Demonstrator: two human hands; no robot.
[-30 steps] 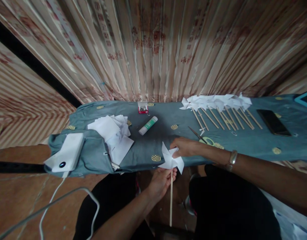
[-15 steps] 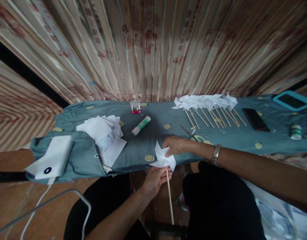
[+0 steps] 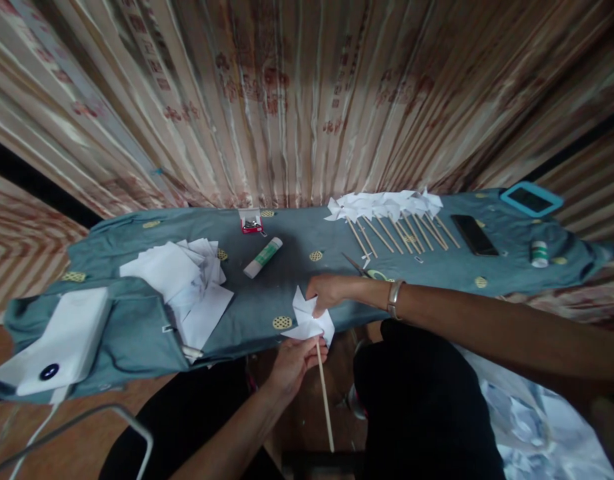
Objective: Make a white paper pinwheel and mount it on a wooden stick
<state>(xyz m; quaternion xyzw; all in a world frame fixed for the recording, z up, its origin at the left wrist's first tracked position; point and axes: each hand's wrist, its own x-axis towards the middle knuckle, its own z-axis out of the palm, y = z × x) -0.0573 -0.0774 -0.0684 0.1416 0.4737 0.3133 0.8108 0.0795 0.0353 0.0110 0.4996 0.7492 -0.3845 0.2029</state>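
A white paper pinwheel (image 3: 305,328) on a thin wooden stick (image 3: 325,393) is between my hands at the table's near edge. My left hand (image 3: 293,363) grips it from below, where the stick meets the paper, and the stick points down toward my lap. From above, my right hand (image 3: 327,293) has its fingers closed on the middle of the pinwheel; the fingertips are partly hidden by the paper. Scissors (image 3: 377,275) with light green handles lie just beyond my right wrist. A glue stick (image 3: 263,258) rests further left.
Finished pinwheels (image 3: 387,205) lie in a row at the back. White paper sheets (image 3: 174,270) are piled on the left, beside a white power bank (image 3: 69,340). A small red box (image 3: 251,223) of metal pins, a phone (image 3: 473,235) and a blue-framed tablet (image 3: 531,199) are on the cloth.
The camera view has turned slightly right, so everything sits further left in the picture. Both hands keep their hold on the pinwheel, with little visible movement.
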